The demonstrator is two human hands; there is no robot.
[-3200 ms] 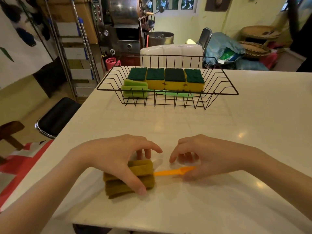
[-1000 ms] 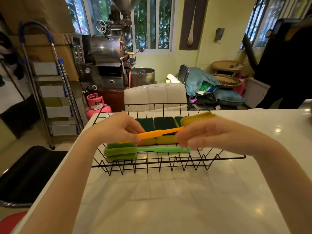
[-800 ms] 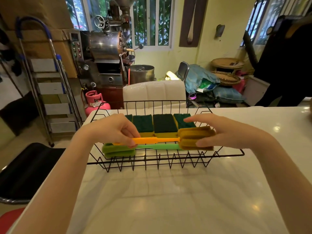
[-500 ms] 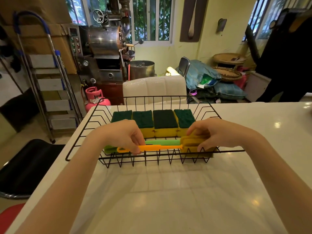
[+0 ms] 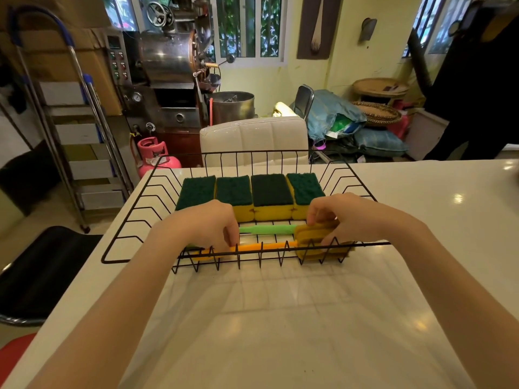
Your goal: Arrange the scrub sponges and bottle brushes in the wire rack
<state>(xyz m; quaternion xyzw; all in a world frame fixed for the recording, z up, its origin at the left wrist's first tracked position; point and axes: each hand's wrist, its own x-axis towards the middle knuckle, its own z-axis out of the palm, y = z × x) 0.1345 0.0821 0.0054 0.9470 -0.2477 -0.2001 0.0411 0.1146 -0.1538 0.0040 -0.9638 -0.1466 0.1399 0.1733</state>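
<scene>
Both hands are down inside the wire rack point(image 5: 126, 220), at its near wall. Left hand point(image 5: 205, 224) is curled with fingertips pinched on the handle end of the orange bottle brush point(image 5: 264, 246), while right hand point(image 5: 348, 217) is closed loosely over that brush's mustard-yellow sponge head point(image 5: 309, 240), thumb on the near face and fingers over the top. The brush lies lengthwise along the rack's near wall, low enough that its handle shows through the wires, and it seems to be at or almost on the rack floor; whether it bears its own weight yet I cannot tell. Just behind it, further into the rack, lies the green bottle brush point(image 5: 266, 229), parallel to it and with its head end hidden under the left hand. Along the rack's far side four scrub sponges point(image 5: 271, 192) stand in a row, touching side by side, dark green scouring faces up and yellow foam beneath. The white tabletop point(image 5: 266, 332) on the near side of the rack shows no further sponges or brushes. As I judge it, the task is close to done: the sponges and one brush are placed, and what is left is to let go of the orange brush and withdraw both hands, perhaps nudging it straight against the green one.
</scene>
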